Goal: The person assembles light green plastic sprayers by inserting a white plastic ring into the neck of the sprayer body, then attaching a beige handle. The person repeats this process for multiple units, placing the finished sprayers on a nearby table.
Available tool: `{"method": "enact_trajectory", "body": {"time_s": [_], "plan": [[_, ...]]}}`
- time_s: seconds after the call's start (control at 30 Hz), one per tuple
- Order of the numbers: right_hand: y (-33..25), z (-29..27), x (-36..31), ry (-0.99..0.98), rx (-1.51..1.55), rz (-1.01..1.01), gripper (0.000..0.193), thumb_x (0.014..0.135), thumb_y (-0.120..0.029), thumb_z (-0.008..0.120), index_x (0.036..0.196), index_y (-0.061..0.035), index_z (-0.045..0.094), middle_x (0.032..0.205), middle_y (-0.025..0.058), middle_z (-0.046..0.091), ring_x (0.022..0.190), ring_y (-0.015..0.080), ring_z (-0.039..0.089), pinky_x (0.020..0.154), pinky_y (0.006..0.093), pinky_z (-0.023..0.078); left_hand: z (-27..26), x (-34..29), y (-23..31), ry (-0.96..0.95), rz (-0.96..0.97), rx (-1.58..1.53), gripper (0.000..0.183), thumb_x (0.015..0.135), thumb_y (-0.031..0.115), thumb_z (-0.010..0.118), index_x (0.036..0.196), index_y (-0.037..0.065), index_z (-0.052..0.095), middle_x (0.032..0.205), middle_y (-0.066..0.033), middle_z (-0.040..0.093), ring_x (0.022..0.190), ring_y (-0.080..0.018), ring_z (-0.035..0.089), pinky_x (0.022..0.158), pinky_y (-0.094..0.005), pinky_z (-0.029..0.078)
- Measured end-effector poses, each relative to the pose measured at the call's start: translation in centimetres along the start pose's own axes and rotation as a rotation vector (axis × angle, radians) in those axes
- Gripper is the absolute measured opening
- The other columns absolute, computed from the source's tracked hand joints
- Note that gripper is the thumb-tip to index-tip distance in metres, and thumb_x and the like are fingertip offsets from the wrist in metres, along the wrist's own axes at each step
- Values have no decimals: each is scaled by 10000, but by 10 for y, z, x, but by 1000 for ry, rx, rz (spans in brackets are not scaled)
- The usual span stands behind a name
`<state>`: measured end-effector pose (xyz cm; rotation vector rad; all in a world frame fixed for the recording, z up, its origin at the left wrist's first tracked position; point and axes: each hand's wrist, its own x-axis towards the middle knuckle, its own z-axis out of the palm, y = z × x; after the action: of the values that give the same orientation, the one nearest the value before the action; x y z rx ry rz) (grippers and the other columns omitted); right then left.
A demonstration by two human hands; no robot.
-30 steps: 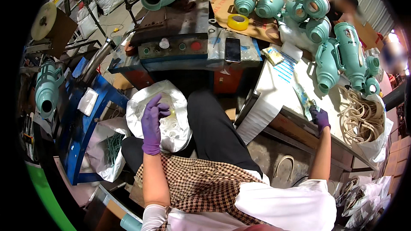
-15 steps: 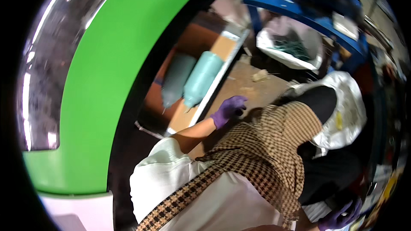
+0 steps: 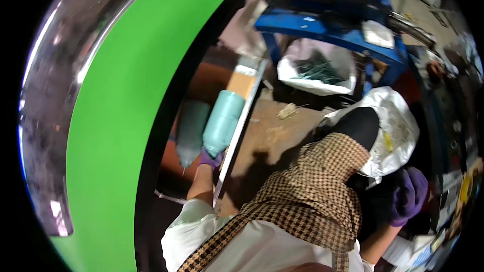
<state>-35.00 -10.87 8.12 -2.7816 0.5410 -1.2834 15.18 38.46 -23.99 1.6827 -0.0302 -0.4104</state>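
Observation:
A teal plastic bottle-shaped piece (image 3: 224,118), its near end tapering to a tip, lies on an orange-brown ledge with a pale metal rim (image 3: 242,123). My left hand (image 3: 210,158), in a purple glove, is at that tapered tip. Its fingers close around the end and are partly hidden by it. Beside the piece shows a darker copy (image 3: 192,127), which looks like its reflection in the machine's side. My right hand (image 3: 409,196), also purple-gloved, hangs beside my right knee with fingers curled; its palm is hidden.
A large green machine panel (image 3: 121,100) curves along the left. A blue metal bench (image 3: 322,27) stands ahead, with a white sack of dark green scraps (image 3: 322,88) under it. Another white sack (image 3: 403,126) lies by my right leg. Cardboard (image 3: 272,141) covers the floor.
My left hand has moved from over the cardboard to the tip of the teal piece. My right hand has risen from the lower edge, its fingers more curled. The view has shifted and turned.

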Motion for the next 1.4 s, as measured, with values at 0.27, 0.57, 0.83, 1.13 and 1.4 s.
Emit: {"method": "enact_trajectory", "body": {"time_s": [0.27,0.57,0.83,1.13,1.4], "plan": [[-23,18,29,21,327,222,295,718,-3,719,1014,-13,722,996,127,684,885,287,640,831,363,506,116,-29,222,210,667,366,354,880,334,712,1007,6,679,1293,-213,590,1226,-375,539,968,-506,460],[-80,114,61,-583,976,443,595,925,-339,640,1430,-63,488,963,197,675,827,296,690,764,375,535,326,-151,350,-1216,1292,590,302,709,241,834,892,102,639,1364,-141,597,1311,-404,508,1084,-540,388],[-63,134,29,-331,939,656,457,922,-108,635,1370,-56,556,1293,206,636,1134,348,661,958,357,520,376,-157,315,-846,1225,656,831,542,354,910,1246,45,596,1314,-153,613,1220,-400,564,1075,-484,416],[-78,116,12,-238,497,15,624,712,-295,821,1275,-172,582,1323,85,582,765,263,674,629,370,550,379,-158,308,-817,1413,568,624,574,345,880,1084,72,644,1172,-111,679,1139,-353,619,1035,-491,447],[-75,138,-25,-331,261,86,256,731,-265,772,932,-154,659,961,40,611,662,217,658,556,367,509,397,-188,297,-870,1577,596,658,607,437,857,1123,71,678,1158,-102,697,1137,-321,644,1044,-498,453]]}}
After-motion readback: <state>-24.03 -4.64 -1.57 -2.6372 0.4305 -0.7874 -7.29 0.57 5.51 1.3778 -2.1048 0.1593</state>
